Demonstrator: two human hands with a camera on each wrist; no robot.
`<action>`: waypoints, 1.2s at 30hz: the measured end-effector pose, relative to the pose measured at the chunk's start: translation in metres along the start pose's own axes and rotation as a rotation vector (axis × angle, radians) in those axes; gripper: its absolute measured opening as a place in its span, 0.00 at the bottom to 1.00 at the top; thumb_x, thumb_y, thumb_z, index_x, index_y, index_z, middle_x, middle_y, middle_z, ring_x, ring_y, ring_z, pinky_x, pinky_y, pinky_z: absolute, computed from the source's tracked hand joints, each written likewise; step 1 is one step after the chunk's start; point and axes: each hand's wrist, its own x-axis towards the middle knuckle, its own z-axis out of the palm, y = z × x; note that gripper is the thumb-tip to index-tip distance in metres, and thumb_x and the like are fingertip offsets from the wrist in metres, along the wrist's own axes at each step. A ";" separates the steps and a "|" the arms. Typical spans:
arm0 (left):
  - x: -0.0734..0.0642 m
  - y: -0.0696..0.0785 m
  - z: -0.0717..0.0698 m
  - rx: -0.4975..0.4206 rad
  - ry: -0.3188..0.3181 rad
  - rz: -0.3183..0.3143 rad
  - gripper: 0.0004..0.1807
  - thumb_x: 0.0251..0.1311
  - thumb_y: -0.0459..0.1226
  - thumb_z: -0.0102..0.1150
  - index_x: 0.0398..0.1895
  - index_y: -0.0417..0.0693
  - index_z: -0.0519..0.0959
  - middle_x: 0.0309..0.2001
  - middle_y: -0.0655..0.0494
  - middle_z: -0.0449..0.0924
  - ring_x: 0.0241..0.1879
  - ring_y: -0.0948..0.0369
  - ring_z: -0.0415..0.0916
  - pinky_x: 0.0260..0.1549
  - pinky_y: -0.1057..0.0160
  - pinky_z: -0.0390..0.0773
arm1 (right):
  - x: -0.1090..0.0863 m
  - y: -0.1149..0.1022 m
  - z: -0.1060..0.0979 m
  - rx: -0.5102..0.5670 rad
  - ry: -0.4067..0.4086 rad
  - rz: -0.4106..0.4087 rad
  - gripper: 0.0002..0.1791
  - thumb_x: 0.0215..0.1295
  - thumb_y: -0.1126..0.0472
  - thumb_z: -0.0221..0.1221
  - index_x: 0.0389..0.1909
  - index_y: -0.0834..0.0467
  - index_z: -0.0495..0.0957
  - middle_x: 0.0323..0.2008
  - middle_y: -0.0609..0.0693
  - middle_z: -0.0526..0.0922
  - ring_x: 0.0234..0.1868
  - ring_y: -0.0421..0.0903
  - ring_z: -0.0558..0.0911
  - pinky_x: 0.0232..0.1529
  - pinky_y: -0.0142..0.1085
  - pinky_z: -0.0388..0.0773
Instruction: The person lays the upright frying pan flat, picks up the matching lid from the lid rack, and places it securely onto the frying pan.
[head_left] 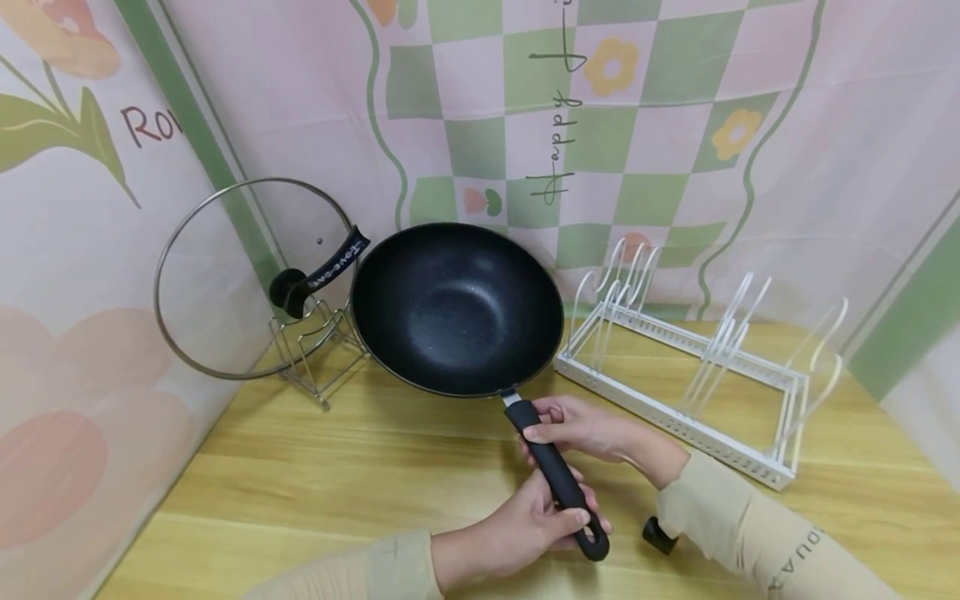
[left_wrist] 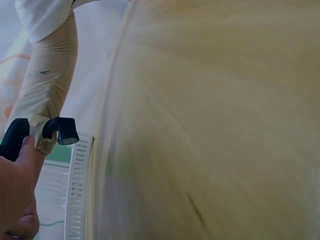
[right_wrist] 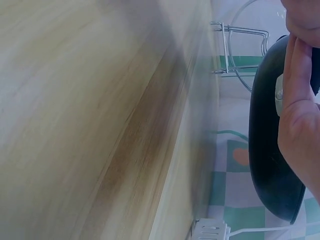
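A black wok (head_left: 457, 308) is tilted with its dark inside toward the head camera, and both hands hold its long black handle (head_left: 555, 467). My left hand (head_left: 517, 525) grips near the looped end of the handle, thumb on top. Closer to the pan, my right hand (head_left: 581, 425) holds the handle with its thumb on top and fingers underneath. In the right wrist view the wok (right_wrist: 272, 130) hangs above the tabletop, with a gap below it, and the right hand (right_wrist: 302, 95) is under the handle.
On the left, a glass lid (head_left: 217, 283) with a black handle stands upright in a small wire rack (head_left: 322, 392). A white rack (head_left: 637, 400) with upright wire dividers sits on the wooden table (head_left: 337, 483) at right. Patterned cloth (head_left: 472, 83) hangs behind.
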 end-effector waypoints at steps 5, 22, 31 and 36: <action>0.000 0.000 0.000 0.005 0.008 -0.001 0.18 0.74 0.23 0.46 0.61 0.39 0.57 0.49 0.54 0.73 0.57 0.53 0.79 0.59 0.50 0.77 | 0.000 0.000 0.000 0.004 0.003 -0.003 0.12 0.77 0.65 0.55 0.48 0.72 0.71 0.38 0.57 0.87 0.40 0.44 0.86 0.44 0.37 0.85; -0.002 0.002 -0.001 -0.008 0.002 -0.036 0.18 0.75 0.24 0.46 0.62 0.41 0.56 0.51 0.53 0.74 0.58 0.51 0.78 0.60 0.47 0.76 | -0.002 0.003 0.001 0.014 0.007 0.012 0.13 0.78 0.64 0.54 0.50 0.73 0.71 0.39 0.57 0.86 0.41 0.44 0.86 0.45 0.37 0.84; -0.002 0.002 -0.003 -0.016 -0.029 -0.039 0.18 0.76 0.25 0.45 0.63 0.40 0.55 0.52 0.54 0.73 0.60 0.52 0.77 0.61 0.48 0.75 | -0.002 0.004 0.001 0.004 0.025 0.028 0.16 0.77 0.63 0.55 0.50 0.75 0.70 0.39 0.57 0.86 0.40 0.44 0.86 0.46 0.37 0.84; -0.003 0.001 -0.005 -0.033 -0.044 -0.046 0.18 0.77 0.25 0.45 0.63 0.41 0.55 0.52 0.55 0.73 0.60 0.54 0.77 0.62 0.47 0.74 | -0.002 0.006 0.002 0.010 0.029 0.039 0.17 0.77 0.63 0.55 0.50 0.77 0.69 0.38 0.57 0.86 0.40 0.43 0.86 0.45 0.36 0.84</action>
